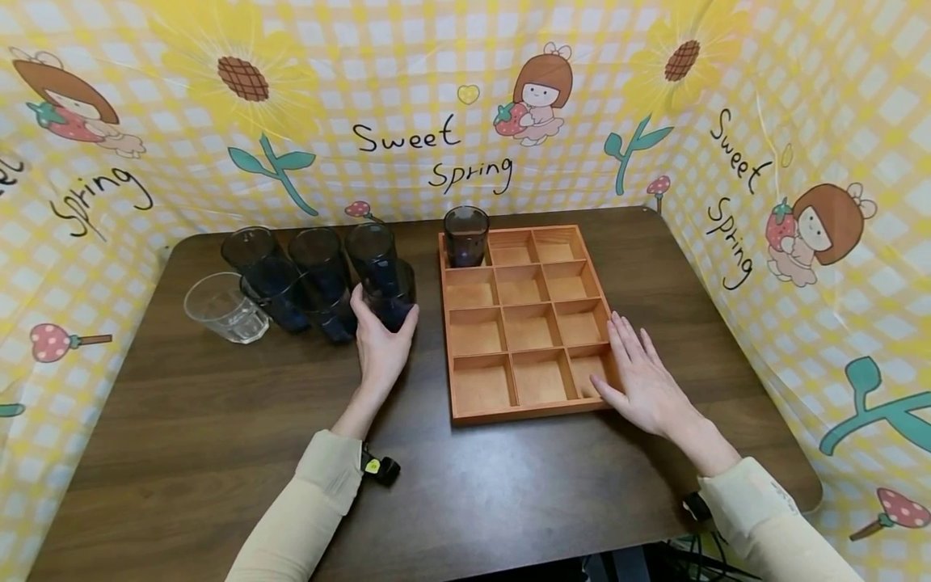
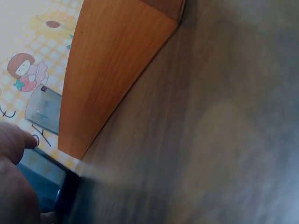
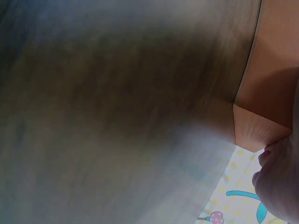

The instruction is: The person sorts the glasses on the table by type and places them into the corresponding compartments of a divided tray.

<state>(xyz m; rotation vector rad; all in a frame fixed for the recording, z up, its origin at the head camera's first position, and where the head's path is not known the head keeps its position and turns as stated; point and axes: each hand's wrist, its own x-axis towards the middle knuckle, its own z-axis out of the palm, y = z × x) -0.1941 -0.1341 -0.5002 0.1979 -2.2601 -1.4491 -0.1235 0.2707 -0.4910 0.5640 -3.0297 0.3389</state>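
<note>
My left hand (image 1: 383,346) grips a dark, see-through glass (image 1: 390,309), thumb and fingers around its sides, at the right front of a group of dark glasses (image 1: 320,263). In the left wrist view, part of this hand (image 2: 16,175) shows beside the dark glass at the lower left corner. My right hand (image 1: 643,380) rests, fingers extended, along the right edge of a wooden compartment tray (image 1: 538,411). One dark glass (image 1: 466,238) stands upright in the tray's back left compartment. The right wrist view catches the hand (image 3: 280,182) at the tray's side.
A clear glass (image 1: 231,311) stands at the left end of the dark glasses, close against them. The brown wooden table (image 1: 218,453) is bordered by a yellow checked cloth (image 1: 407,73) at the back and sides. Cables (image 1: 698,562) hang below the front edge.
</note>
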